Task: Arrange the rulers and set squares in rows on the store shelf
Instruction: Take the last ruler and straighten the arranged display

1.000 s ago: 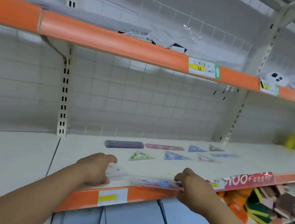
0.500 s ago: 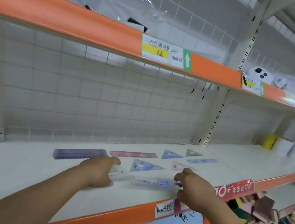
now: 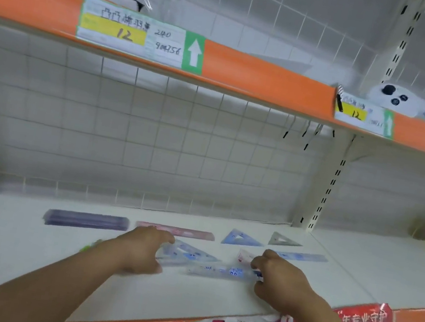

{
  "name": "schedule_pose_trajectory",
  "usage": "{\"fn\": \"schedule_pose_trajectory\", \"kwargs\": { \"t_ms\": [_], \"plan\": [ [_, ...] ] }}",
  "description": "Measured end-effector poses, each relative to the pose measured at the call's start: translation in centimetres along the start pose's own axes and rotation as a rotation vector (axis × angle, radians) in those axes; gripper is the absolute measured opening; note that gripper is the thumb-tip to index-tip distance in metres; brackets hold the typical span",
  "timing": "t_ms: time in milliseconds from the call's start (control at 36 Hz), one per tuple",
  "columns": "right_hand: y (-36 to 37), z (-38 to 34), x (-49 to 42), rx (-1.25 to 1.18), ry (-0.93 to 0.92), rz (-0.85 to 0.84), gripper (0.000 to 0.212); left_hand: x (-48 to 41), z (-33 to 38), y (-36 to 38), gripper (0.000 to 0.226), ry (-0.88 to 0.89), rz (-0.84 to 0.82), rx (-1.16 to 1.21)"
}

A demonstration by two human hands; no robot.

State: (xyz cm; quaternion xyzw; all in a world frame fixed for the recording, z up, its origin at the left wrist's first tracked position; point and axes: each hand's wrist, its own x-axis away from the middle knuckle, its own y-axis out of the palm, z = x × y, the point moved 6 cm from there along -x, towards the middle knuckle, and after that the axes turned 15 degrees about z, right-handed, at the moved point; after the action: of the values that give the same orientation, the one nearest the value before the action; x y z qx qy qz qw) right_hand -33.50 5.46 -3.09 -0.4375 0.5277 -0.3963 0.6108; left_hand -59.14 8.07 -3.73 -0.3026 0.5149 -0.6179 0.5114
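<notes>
Back row near shelf (image 3: 18, 254) rear edge done: purple ruler (image 3: 86, 220), pink ruler (image 3: 175, 230), blue set square (image 3: 240, 238), grey set square (image 3: 281, 240). Left hand (image 3: 141, 253), right hand (image 3: 277, 283) pinch clear ruler (image 3: 220, 271) ends, mid-shelf. Second row looks barely begun.

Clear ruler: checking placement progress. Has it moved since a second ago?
Yes. The clear ruler went from over the orange shelf edge inward, toward the pink ruler.
</notes>
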Motion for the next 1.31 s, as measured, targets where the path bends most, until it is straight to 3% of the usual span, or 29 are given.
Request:
{"fn": "schedule_pose_trajectory", "kwargs": {
  "t_ms": [278,639,861,972,1194,1306],
  "plan": [
    [1.9,8.0,-1.2,-0.060,-0.177,-0.114,0.035,-0.8,6.2,3.7,0.071,-0.152,-0.053,-0.120],
    [3.4,14.6,-0.8,-0.139,-0.252,-0.245,0.023,-0.5,11.5,6.2,0.070,-0.247,-0.123,-0.143],
    [4.5,15.3,-1.2,-0.208,-0.225,-0.248,0.036,-1.1,11.6,6.8,0.070,-0.230,-0.186,-0.236],
    [4.5,15.7,-1.1,-0.228,-0.211,-0.264,0.045,-1.0,11.2,6.6,0.081,-0.248,-0.149,-0.202],
    [4.6,15.8,-1.5,-0.261,-0.201,-0.275,0.020,2.0,7.9,4.2,0.058,-0.412,-0.184,-0.236],
    [4.8,15.7,-1.9,-0.277,-0.201,-0.274,0.019,3.1,6.6,3.7,0.055,-0.453,-0.183,-0.267]
  ]
}}
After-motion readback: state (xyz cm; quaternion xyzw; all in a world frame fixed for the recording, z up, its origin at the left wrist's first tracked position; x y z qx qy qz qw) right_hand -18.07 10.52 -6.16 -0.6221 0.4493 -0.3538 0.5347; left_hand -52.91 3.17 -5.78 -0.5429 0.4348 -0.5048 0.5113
